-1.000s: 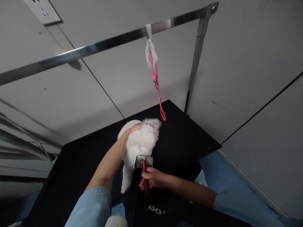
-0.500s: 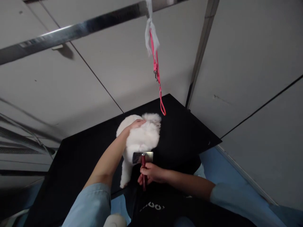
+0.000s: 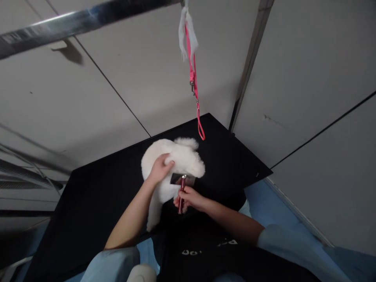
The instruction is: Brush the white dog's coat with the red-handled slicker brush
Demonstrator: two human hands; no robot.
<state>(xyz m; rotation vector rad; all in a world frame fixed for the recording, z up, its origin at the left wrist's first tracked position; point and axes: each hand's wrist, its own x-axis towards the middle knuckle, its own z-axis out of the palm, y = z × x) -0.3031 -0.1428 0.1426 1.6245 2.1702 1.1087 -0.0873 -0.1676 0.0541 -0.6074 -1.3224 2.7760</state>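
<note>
A white, fluffy dog is on the black table; I cannot tell whether it is live or a model. Its side is under my left hand, which grips the coat with the thumb apart and the other fingers partly hidden. My right hand is closed round the dark red handle of a slicker brush. The brush's flat metal head lies against the fur at the dog's near side, below the head end, with its bristles hidden. One leg of the dog hangs toward the table's near edge.
The black table stands against pale wall panels. A pink grooming loop hangs above its far end from a white cloth strip tied to a metal bar. Grey hoses are at the left.
My right hand has raised the brush from the leg area up and slightly right. My left hand has shifted down and left along the dog, whose head end now sits lower and farther right.
</note>
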